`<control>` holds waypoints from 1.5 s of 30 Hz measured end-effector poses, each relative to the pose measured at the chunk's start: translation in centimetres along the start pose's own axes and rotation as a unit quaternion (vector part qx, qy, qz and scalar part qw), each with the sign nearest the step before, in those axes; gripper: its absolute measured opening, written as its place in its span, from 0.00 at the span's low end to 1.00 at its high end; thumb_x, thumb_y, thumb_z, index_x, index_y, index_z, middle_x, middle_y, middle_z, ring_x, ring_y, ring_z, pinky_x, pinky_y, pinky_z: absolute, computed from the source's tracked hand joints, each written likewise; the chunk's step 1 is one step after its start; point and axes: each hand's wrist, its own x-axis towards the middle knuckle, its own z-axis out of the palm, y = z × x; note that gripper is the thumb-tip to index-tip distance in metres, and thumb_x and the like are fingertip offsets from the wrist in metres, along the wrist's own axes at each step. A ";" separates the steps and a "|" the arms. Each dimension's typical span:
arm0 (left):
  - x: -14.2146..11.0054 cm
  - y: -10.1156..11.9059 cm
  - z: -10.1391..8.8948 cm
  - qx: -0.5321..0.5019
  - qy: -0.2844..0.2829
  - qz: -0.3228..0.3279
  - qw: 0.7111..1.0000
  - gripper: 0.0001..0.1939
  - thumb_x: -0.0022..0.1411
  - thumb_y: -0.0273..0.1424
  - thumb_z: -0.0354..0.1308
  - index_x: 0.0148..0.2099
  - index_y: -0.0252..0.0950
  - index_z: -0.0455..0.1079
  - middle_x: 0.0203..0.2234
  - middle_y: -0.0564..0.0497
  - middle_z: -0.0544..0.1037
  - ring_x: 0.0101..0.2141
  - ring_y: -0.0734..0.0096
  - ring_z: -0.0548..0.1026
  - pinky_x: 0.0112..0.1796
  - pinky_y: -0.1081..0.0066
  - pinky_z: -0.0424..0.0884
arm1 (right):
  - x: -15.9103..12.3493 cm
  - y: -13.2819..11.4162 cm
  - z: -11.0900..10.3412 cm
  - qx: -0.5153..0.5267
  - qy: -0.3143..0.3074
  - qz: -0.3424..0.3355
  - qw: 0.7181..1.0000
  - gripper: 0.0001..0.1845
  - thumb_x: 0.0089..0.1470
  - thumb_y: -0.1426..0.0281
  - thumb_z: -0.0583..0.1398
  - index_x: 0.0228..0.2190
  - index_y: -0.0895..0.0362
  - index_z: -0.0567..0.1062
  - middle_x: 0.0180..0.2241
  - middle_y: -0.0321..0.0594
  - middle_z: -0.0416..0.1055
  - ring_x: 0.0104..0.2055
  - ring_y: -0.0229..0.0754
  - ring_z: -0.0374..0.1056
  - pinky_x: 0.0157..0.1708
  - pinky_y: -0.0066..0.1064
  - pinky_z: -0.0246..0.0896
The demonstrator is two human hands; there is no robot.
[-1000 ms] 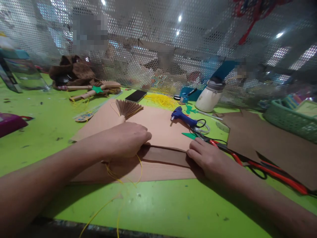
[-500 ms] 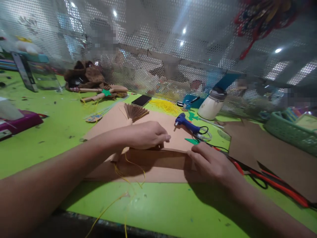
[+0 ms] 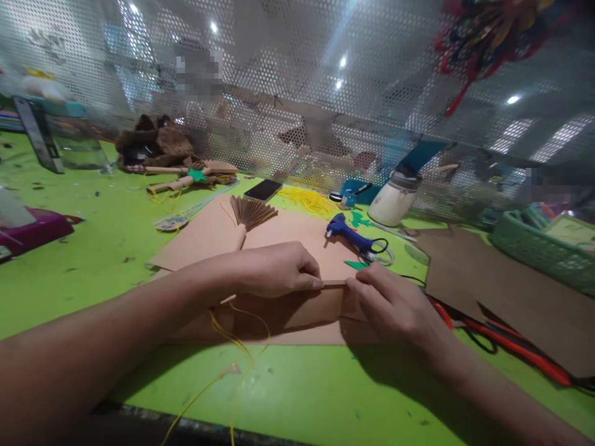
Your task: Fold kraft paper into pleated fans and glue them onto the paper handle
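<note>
Both hands pinch the raised, folded edge of a sheet of tan kraft paper (image 3: 297,310) that lies on the green table. My left hand (image 3: 279,267) is closed on the fold from the left, fingertips on its upper edge. A short distance to the right, my right hand (image 3: 390,300) grips the same edge between thumb and fingers. A rolled paper stick with a pleated paper fan (image 3: 253,212) at its end lies beyond my left wrist, partly hidden by it. Yellow string (image 3: 232,337) trails from under my left forearm toward the table's front edge.
A blue glue gun (image 3: 348,234) lies beyond my right hand. Red-handled scissors (image 3: 520,350) and brown cardboard (image 3: 506,291) are at the right, near a green basket (image 3: 539,248). A phone (image 3: 263,189), yellow paper shreds (image 3: 309,201) and a white jar (image 3: 394,199) stand along the back.
My left hand has moved slightly right along the fold, its fingers now pinching the edge nearer my right hand. My right hand keeps its hold, and the view has shifted a little.
</note>
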 end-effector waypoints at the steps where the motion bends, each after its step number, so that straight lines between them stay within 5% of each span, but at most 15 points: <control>1: 0.0 0.0 0.1 -0.002 0.004 -0.003 1.000 0.16 0.59 0.40 0.50 0.37 0.36 0.74 0.27 0.52 0.76 0.27 0.73 0.67 0.26 0.75 0.58 | -0.1 0.0 0.0 0.009 0.004 0.005 1.000 0.11 0.57 0.81 0.51 0.36 0.66 0.73 0.29 0.49 0.68 0.31 0.44 0.62 0.28 0.35 0.60; 5: 0.3 0.0 0.3 -0.010 0.012 -0.021 1.000 0.14 0.58 0.38 0.51 0.37 0.36 0.74 0.27 0.52 0.76 0.27 0.73 0.67 0.26 0.75 0.57 | -0.3 0.1 -0.1 0.115 0.011 0.083 0.990 0.11 0.56 0.78 0.54 0.39 0.62 0.73 0.33 0.47 0.68 0.33 0.44 0.64 0.29 0.34 0.62; 10: 0.3 -0.2 0.9 -0.012 0.025 -0.018 0.999 0.13 0.57 0.37 0.52 0.36 0.35 0.74 0.25 0.52 0.75 0.26 0.73 0.67 0.26 0.75 0.58 | 0.1 0.3 -0.7 0.290 0.016 0.232 0.928 0.17 0.54 0.73 0.57 0.47 0.58 0.70 0.42 0.47 0.70 0.43 0.45 0.66 0.41 0.38 0.65; 17: -0.1 0.8 1.6 0.007 0.085 0.009 0.996 0.12 0.57 0.35 0.51 0.35 0.37 0.74 0.24 0.53 0.75 0.24 0.73 0.67 0.25 0.74 0.57 | 0.6 -0.1 -1.1 0.377 -0.080 0.349 0.854 0.14 0.58 0.65 0.55 0.27 0.57 0.76 0.24 0.37 0.73 0.27 0.38 0.67 0.26 0.27 0.60; 27: -1.1 2.2 1.6 0.080 0.132 0.041 0.987 0.10 0.56 0.29 0.50 0.32 0.39 0.74 0.23 0.54 0.75 0.23 0.74 0.66 0.23 0.74 0.53 | 0.2 0.0 -1.4 0.404 -0.025 0.346 0.846 0.12 0.54 0.67 0.59 0.22 0.59 0.75 0.19 0.35 0.70 0.22 0.35 0.63 0.22 0.25 0.56; 31: -1.1 2.3 1.6 0.088 0.134 0.041 0.986 0.10 0.56 0.30 0.50 0.30 0.37 0.73 0.20 0.54 0.73 0.21 0.75 0.64 0.22 0.73 0.50 | 0.1 0.1 -1.4 0.416 -0.052 0.354 0.836 0.16 0.56 0.64 0.57 0.21 0.60 0.75 0.14 0.34 0.66 0.17 0.33 0.60 0.18 0.24 0.54; 37: -1.0 2.4 2.0 0.072 0.117 0.053 0.989 0.11 0.58 0.31 0.49 0.29 0.36 0.72 0.20 0.53 0.73 0.21 0.75 0.64 0.22 0.74 0.51 | 0.5 -0.1 -1.2 0.365 -0.042 0.276 0.888 0.10 0.53 0.67 0.60 0.36 0.58 0.78 0.29 0.40 0.77 0.29 0.39 0.70 0.29 0.28 0.64; 45: -1.2 3.1 2.6 0.139 0.146 0.093 0.975 0.10 0.59 0.30 0.48 0.29 0.36 0.70 0.21 0.52 0.73 0.22 0.74 0.66 0.25 0.73 0.52 | 1.0 -0.6 -1.7 0.368 -0.052 0.269 0.889 0.11 0.54 0.69 0.58 0.26 0.59 0.79 0.22 0.36 0.75 0.23 0.36 0.68 0.24 0.25 0.60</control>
